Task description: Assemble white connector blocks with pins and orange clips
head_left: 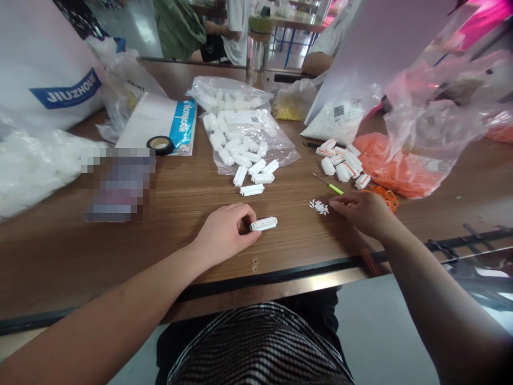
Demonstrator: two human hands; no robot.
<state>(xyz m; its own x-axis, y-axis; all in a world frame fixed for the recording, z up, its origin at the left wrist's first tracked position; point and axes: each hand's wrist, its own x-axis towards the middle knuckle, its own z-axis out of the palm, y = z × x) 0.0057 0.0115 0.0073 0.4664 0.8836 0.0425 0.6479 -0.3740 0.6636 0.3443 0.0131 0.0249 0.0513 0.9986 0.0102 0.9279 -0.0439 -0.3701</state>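
Observation:
My left hand [226, 230] grips one end of a white plastic connector housing [264, 223] between thumb and fingers, with its row of small openings facing up. My right hand [363, 211] rests low over the table, its fingertips pinched at the right edge of a little heap of tiny white plastic pins [319, 206]. Whether a pin is between those fingertips is too small to tell. Just behind the heap lies a thin pick tool with a green handle [335, 189]. Several loose white housings [252, 190] lie beyond my left hand.
An open clear bag [286, 147] of white housings lies at the middle back. White housings with orange strips [342, 160] sit beside an orange-filled bag [412, 166] on the right. Black tape [160, 145] rests on a box [148, 120]; a bottle [257, 51] stands behind. People sit across.

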